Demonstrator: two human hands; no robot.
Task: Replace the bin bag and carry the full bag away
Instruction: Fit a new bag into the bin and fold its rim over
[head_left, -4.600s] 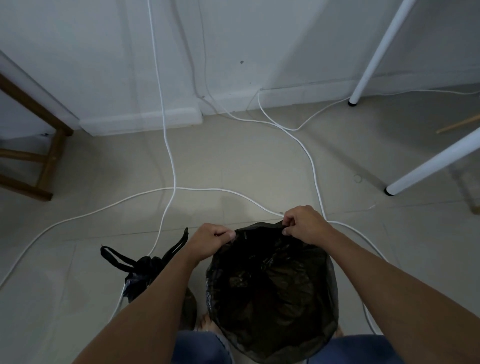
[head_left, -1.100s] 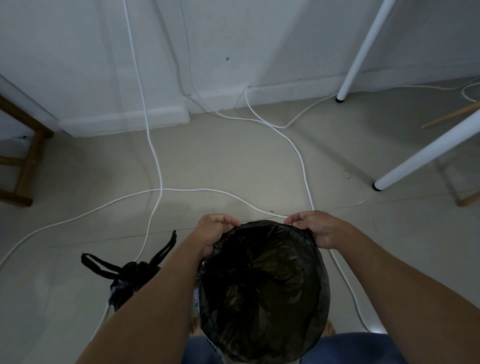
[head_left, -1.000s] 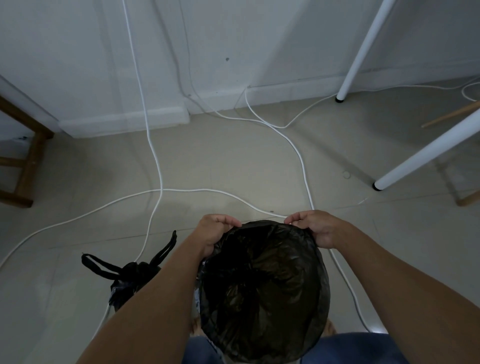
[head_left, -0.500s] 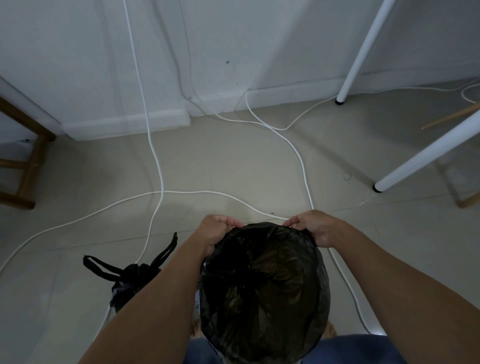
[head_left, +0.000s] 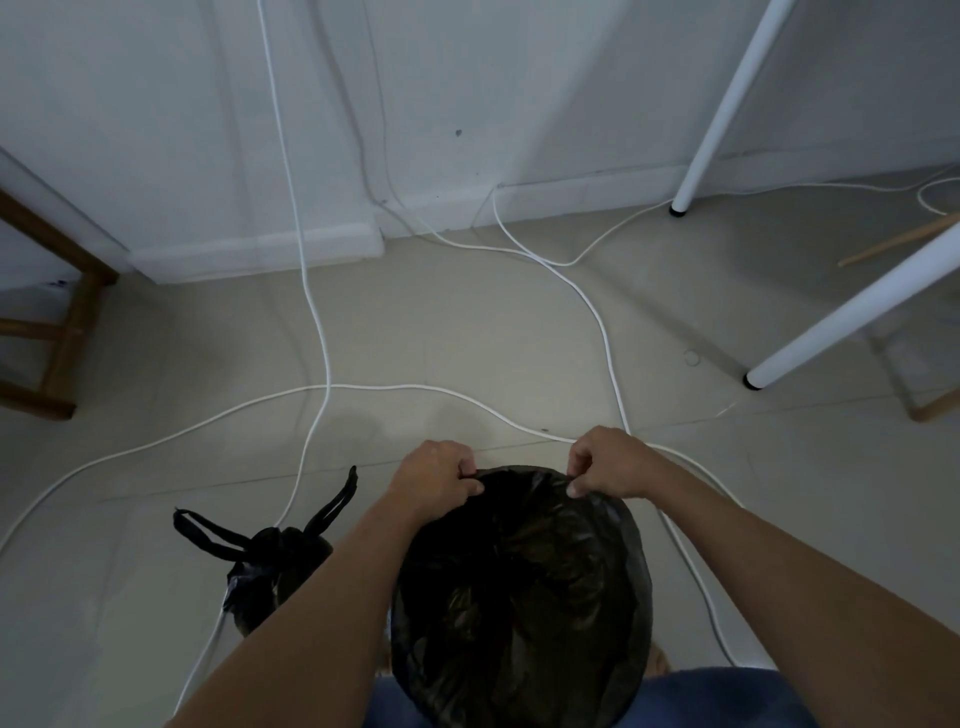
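A fresh black bin bag (head_left: 519, 597) lines the round bin just in front of me, its mouth spread wide; the bin itself is hidden under the plastic. My left hand (head_left: 439, 480) pinches the far-left part of the bag's edge. My right hand (head_left: 610, 462) pinches the far-right part of the same edge. The full black bag (head_left: 270, 566), tied with its two handle loops sticking up, stands on the floor to the left of the bin, partly behind my left forearm.
White cables (head_left: 322, 364) run across the tiled floor ahead and beside the bin. Two white table legs (head_left: 852, 312) slant down at the right. A wooden chair frame (head_left: 57, 332) stands at the left. A white wall with skirting (head_left: 260, 254) closes the far side.
Both hands have drawn closer together along the far edge of the bag, the right fingers curling tighter on the plastic. The tied bag has stayed put.
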